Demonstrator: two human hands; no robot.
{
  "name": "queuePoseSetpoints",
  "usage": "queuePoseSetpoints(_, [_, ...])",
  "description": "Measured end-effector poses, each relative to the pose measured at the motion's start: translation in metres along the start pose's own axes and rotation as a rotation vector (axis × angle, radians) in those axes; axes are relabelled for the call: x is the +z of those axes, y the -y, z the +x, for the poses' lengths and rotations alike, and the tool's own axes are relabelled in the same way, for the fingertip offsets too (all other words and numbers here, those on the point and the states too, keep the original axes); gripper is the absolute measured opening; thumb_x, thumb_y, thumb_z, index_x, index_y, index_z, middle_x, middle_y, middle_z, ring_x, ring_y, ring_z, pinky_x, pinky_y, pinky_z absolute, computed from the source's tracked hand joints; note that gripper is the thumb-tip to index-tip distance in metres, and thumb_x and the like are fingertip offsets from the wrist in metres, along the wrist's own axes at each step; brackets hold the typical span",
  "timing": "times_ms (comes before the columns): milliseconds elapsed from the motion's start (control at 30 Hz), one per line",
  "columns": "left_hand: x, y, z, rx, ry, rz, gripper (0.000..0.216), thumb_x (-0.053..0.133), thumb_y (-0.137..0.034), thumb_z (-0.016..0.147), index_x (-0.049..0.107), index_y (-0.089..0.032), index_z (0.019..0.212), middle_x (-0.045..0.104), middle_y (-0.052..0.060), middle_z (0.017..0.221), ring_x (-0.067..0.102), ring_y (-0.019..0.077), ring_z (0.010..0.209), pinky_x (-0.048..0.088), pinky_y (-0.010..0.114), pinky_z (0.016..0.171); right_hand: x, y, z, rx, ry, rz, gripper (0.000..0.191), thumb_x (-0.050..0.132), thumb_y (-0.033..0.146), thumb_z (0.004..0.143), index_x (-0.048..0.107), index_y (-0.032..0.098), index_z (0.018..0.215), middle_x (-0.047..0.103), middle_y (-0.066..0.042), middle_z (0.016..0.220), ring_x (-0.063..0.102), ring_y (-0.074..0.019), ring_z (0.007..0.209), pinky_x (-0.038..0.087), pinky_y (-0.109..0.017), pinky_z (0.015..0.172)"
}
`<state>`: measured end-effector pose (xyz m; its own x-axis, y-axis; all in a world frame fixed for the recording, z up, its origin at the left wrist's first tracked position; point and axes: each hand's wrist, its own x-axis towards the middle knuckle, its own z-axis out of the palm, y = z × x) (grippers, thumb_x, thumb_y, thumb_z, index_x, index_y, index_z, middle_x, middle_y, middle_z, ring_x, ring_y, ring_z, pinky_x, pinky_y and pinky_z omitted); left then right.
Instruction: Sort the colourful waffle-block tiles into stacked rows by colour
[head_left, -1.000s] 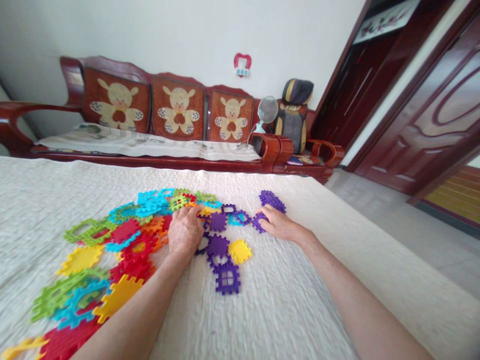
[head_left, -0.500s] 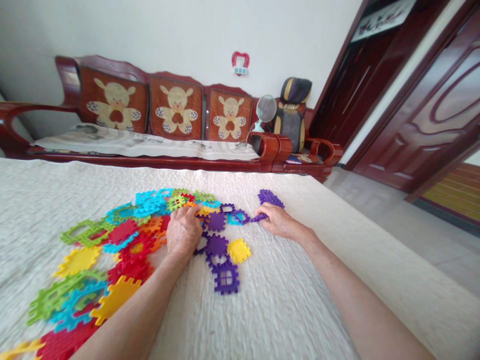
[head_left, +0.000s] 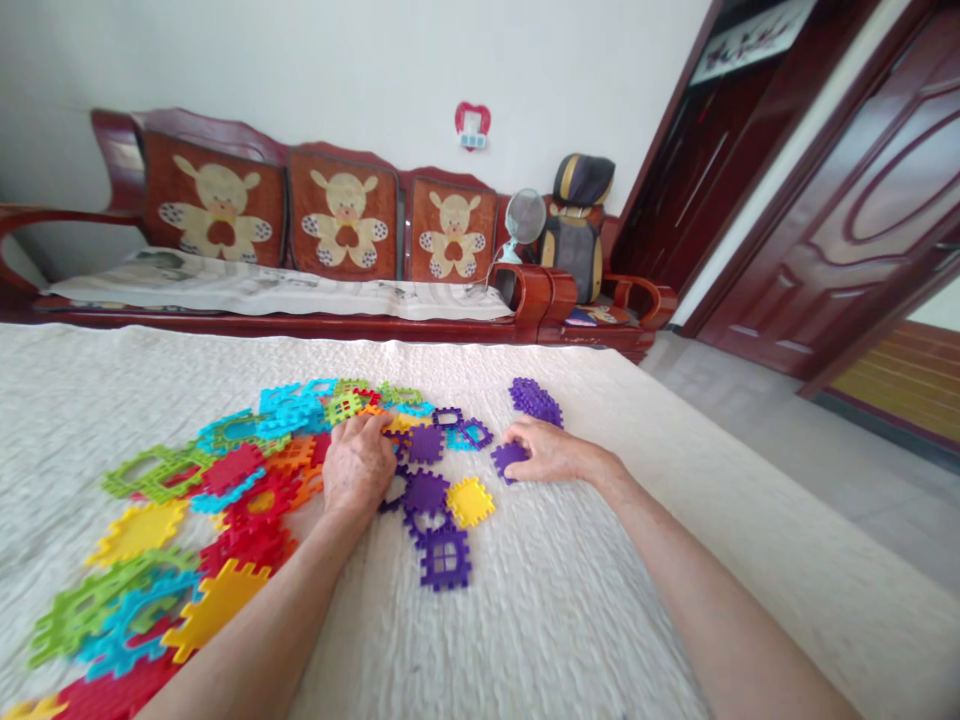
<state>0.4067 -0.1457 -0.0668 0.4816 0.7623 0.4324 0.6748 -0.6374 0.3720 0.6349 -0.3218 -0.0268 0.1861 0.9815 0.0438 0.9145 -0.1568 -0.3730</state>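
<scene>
Many flat plastic interlocking tiles in several colours lie spread on a cream quilted bedspread. My left hand rests palm down on the tiles, fingers curled among purple and orange pieces; what it grips is hidden. My right hand pinches a small purple tile against the bedspread. A stack of purple tiles sits just beyond my right hand. Close to me lie a purple window tile and a yellow tile, between both hands.
A dark wooden bench with bear-print cushions stands along the wall behind the bed. A small fan and a bag sit at its right end. Dark wooden doors are at the right, with tiled floor beside the bed.
My right hand has drawn the small purple tile back toward me and slightly left, away from the purple stack. My left hand stays on the pile. The view has shifted a little.
</scene>
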Motion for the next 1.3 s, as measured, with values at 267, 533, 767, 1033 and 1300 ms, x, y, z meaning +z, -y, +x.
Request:
queuePoseSetpoints(267, [-0.005,-0.004,-0.001,-0.014,0.014,-0.012,0.040,0.036,-0.020,0.087,0.068,-0.023,0.111,0.065,0.006,0.113,0.052,0.0264,0.107,0.046,0.037,0.090,-0.038,-0.027,-0.012,0.095,0.020,0.371,0.020,0.053,0.022,0.073,0.064,0.018,0.089,0.065,0.000,0.078,0.058,-0.0121,0.069,0.045,-0.024,0.066])
queuePoseSetpoints(533, [-0.003,-0.002,-0.001,-0.012,0.021,0.003,0.040,0.036,-0.020,0.087,0.067,-0.023,0.112,0.065,0.006,0.114,0.052,0.0269,0.107,0.046,0.037,0.090,-0.042,-0.078,-0.013,0.255,-0.340,0.302,0.021,0.050,0.022,0.067,0.064,0.018,0.083,0.063,0.002,0.073,0.055,-0.0113,0.063,0.043,-0.023,0.061])
queuePoseSetpoints(767, [-0.003,-0.002,0.000,-0.016,0.017,-0.001,0.040,0.036,-0.020,0.087,0.067,-0.023,0.113,0.065,0.007,0.113,0.052,0.0268,0.108,0.045,0.036,0.090,-0.033,-0.083,-0.011,0.257,-0.385,0.284,0.023,0.048,0.022,0.066,0.064,0.018,0.082,0.062,0.002,0.072,0.052,-0.0111,0.058,0.041,-0.023,0.055])
queuePoseSetpoints(1033, [-0.004,-0.003,-0.001,-0.014,0.014,0.000,0.040,0.036,-0.020,0.087,0.067,-0.023,0.111,0.065,0.006,0.114,0.053,0.0260,0.107,0.045,0.036,0.091,-0.027,-0.088,-0.010,0.297,-0.440,0.207,0.028,0.050,0.017,0.069,0.068,0.018,0.091,0.065,-0.003,0.089,0.059,-0.0126,0.069,0.047,-0.025,0.065])
queuePoseSetpoints(1300, [-0.004,-0.003,-0.001,-0.017,-0.003,0.001,0.039,0.037,-0.020,0.086,0.067,-0.024,0.111,0.065,0.006,0.113,0.053,0.0254,0.106,0.046,0.034,0.088,-0.026,-0.062,-0.003,0.161,-0.594,0.105,0.023,0.053,0.018,0.072,0.069,0.019,0.088,0.063,-0.003,0.089,0.060,-0.0130,0.072,0.049,-0.028,0.072])
